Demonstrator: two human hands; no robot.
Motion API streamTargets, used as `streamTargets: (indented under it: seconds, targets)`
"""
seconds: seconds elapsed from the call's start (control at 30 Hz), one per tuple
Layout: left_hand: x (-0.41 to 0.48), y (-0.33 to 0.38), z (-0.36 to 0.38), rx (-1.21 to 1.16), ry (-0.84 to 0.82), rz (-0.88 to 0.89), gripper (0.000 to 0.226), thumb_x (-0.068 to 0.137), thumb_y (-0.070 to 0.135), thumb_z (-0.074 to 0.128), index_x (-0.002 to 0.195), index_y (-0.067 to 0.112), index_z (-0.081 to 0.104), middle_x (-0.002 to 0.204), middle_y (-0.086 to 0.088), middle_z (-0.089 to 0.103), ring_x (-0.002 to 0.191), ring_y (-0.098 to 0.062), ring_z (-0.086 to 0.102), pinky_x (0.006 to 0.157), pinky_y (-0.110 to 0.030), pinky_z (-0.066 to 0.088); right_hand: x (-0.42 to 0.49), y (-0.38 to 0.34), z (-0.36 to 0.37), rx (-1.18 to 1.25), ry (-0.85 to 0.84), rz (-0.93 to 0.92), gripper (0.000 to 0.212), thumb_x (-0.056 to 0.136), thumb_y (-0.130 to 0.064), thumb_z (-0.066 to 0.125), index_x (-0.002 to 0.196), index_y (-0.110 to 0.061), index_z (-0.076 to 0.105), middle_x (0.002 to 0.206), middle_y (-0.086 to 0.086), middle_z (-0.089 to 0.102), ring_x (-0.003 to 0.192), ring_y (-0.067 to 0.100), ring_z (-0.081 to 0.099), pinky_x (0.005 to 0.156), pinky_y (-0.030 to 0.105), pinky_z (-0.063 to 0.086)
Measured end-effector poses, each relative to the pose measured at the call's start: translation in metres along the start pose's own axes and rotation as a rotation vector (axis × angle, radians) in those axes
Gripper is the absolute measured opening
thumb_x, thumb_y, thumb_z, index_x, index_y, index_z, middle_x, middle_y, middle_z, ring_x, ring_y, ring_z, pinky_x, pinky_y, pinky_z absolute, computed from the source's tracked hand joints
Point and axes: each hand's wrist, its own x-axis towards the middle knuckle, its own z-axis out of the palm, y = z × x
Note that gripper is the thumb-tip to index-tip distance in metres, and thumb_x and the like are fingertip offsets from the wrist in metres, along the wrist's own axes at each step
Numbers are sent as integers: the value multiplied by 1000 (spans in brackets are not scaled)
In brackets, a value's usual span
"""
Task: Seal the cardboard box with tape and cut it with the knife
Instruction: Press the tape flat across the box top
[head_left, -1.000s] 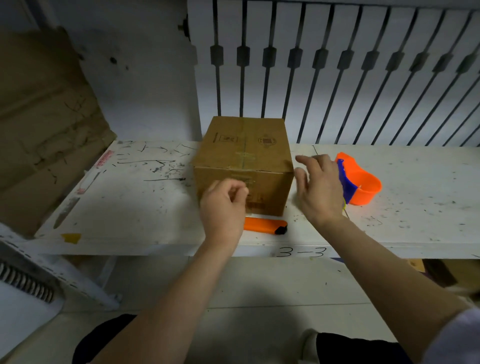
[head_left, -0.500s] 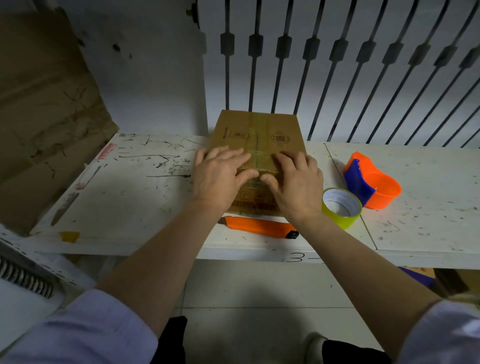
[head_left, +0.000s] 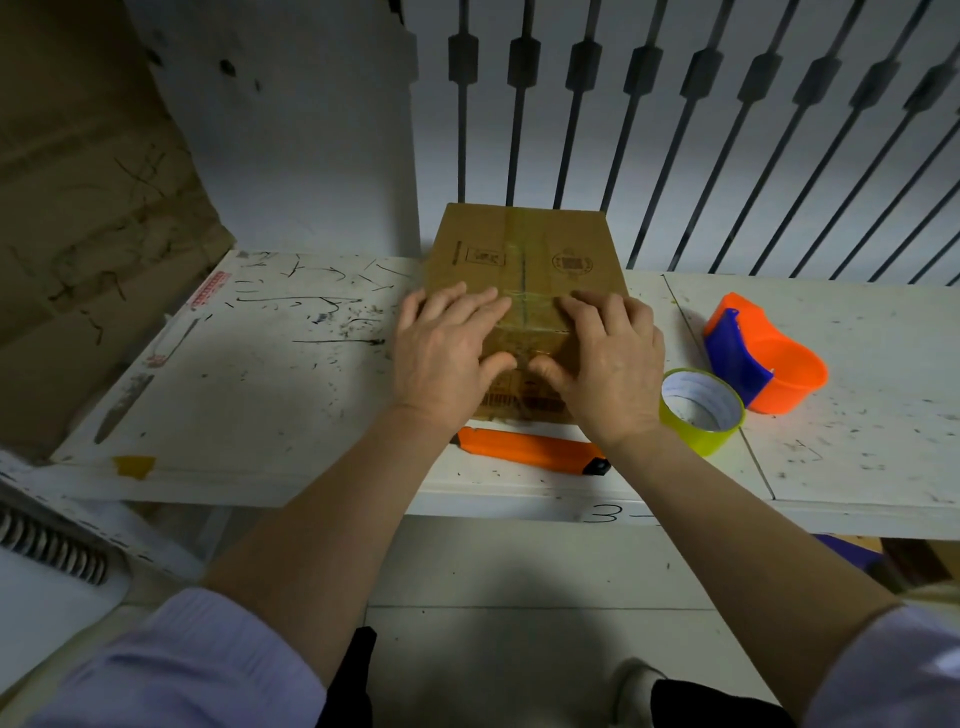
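A scuffed white worktop (head_left: 270, 395) spans the scene. Behind it stand a white wall (head_left: 311, 130) and dark railing (head_left: 727, 130). Pale floor tiles (head_left: 519, 566) lie near.

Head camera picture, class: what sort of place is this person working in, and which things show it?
Probably a packing bench in a workshop or storeroom: a scuffed, pen-marked white table, a cardboard box under both hands, and a tape roll, tape dispenser and orange knife beside it.

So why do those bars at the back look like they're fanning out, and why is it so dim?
Head view: the wide-angle lens splays the dark bars outward toward the right edge. Head view: light is dim and bluish, with a soft shadow on the floor between the arms. Head view: both hands, the cardboard box and the tape roll are fairly sharp.
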Motion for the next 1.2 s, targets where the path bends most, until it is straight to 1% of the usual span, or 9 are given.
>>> streamTargets:
  seconds: [0.1, 0.2, 0.3, 0.4, 0.6, 0.7, 0.9, 1.1, 1.2]
  targets:
    - [-4, -2, -1, 40, -60, 25, 70, 71, 30, 74, 135, 23, 45, 141, 4, 50, 134, -22, 41, 114, -48, 21, 0, 2, -3, -34, -62, -19, 82, 61, -51, 76, 131, -21, 47, 133, 5, 52, 120, 33, 43, 96, 47, 39]
    - [-5, -6, -2, 18, -81, 35, 75, 69, 25, 76, 136, 22, 43, 143, 4, 48, 135, -21, 39, 115, -48, 19, 1, -4, -6, 6, -54, 30, 83, 61, -69, 65, 127, -21, 50, 131, 5, 52, 120, 32, 42, 94, 46, 40]
    - [-5, -6, -4, -10, -62, 25, 68, 70, 30, 71, 133, 21, 47, 141, 4, 50, 134, -20, 40, 115, -47, 20, 3, -16, -5, 30, -12, 123, 77, 65, -75, 55, 118, -19, 55, 124, 8, 54, 116, 33, 43, 89, 46, 42]
    - [-5, -1, -3, -60, 5, -12, 59, 70, 32, 59, 127, 20, 55, 135, 3, 56, 130, -19, 45, 113, -46, 23, 3, -15, -2, 12, 8, 112, 74, 64, -71, 61, 115, -18, 56, 123, 9, 54, 114, 35, 45, 87, 46, 43]
    - [-1, 6, 4, 22, 52, -37, 63, 69, 59, 60, 119, 22, 59, 126, 5, 62, 122, -21, 51, 105, -42, 27, 4, 2, 1, -56, -60, -33, 82, 56, -53, 78, 126, -19, 50, 128, 6, 54, 115, 35, 45, 88, 46, 44]
    - [2, 12, 8, 98, 94, -56, 64, 71, 69, 52, 113, 22, 62, 116, 4, 66, 109, -23, 55, 94, -38, 24, 7, 11, 3, -3, -14, -102, 71, 68, -58, 66, 124, -18, 53, 126, 7, 57, 110, 37, 50, 83, 46, 49]
    - [0, 6, 15, 58, 201, -30, 53, 77, 61, 49, 108, 22, 68, 109, 4, 71, 104, -26, 59, 88, -37, 25, 8, 10, 9, 47, 70, -107, 56, 82, -57, 42, 117, -17, 60, 120, 8, 63, 102, 40, 54, 77, 45, 50]
    - [-3, -5, 8, -120, 172, 39, 40, 84, 39, 49, 116, 21, 64, 116, 4, 69, 111, -25, 59, 95, -31, 27, 6, 14, 2, 33, -9, -134, 58, 73, -44, 68, 123, -18, 55, 128, 6, 58, 112, 38, 50, 86, 48, 48]
    - [-2, -6, 4, -188, 152, -4, 41, 82, 43, 50, 112, 21, 67, 115, 5, 70, 112, -22, 58, 96, -37, 33, 7, 9, 0, 93, -8, -60, 60, 78, -61, 43, 120, -20, 57, 127, 5, 58, 113, 35, 48, 85, 47, 47]
